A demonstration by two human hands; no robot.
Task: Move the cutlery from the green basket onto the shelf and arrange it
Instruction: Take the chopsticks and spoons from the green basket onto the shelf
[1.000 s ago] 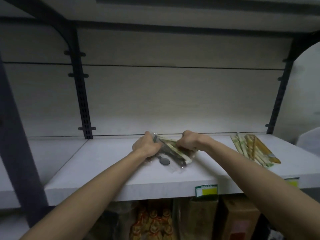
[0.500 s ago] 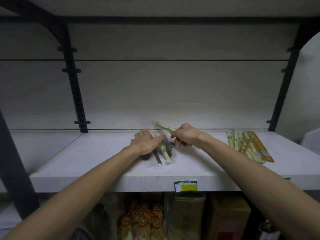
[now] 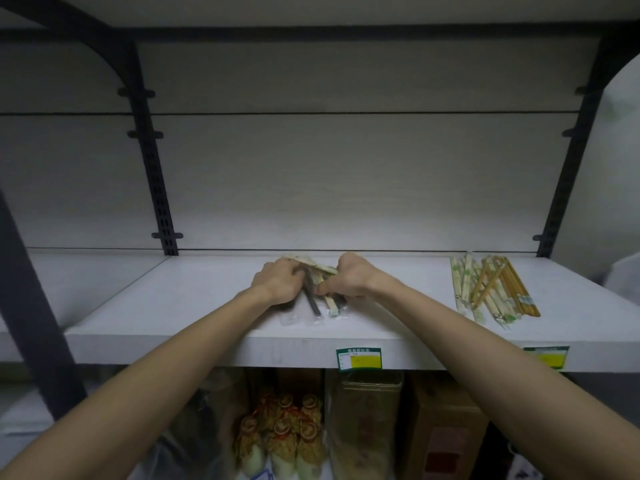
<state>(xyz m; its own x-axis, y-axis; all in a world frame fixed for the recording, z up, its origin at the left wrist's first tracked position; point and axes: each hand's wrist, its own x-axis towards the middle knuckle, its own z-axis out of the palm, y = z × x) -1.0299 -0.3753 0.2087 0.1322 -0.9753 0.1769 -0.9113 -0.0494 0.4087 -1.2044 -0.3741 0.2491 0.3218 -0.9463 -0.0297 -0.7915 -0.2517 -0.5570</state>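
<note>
Your left hand (image 3: 277, 285) curls its fingers over the far end of a small bundle of wrapped cutlery (image 3: 320, 295) lying mid-shelf, knuckles up, the fingertips themselves hidden against the packets. Your right hand (image 3: 348, 280) meets it from the other side, fingers bent tight and the thumb pressed low against the same bundle, so both hands grip the packets at once and nearly touch each other above them. A pale paper-sleeved pair of chopsticks (image 3: 309, 264) pokes out at the far side between the two hands, tilted across the rest; a dark handle (image 3: 312, 304) and a light one run out toward you from under the hands, their clear wrappers resting on the white shelf (image 3: 194, 299). Both forearms reach straight forward and slightly upward from the near corners, wrists level with the shelf surface, converging at its middle. Well apart to the right lies a second heap of chopstick packets (image 3: 491, 292), pale sleeves and tan wooden pairs fanned loosely together. A green-and-yellow price label (image 3: 358, 359) hangs on the shelf's near edge below your right wrist; another sits further right. Packaged goods (image 3: 284, 434) stand on the level beneath.
</note>
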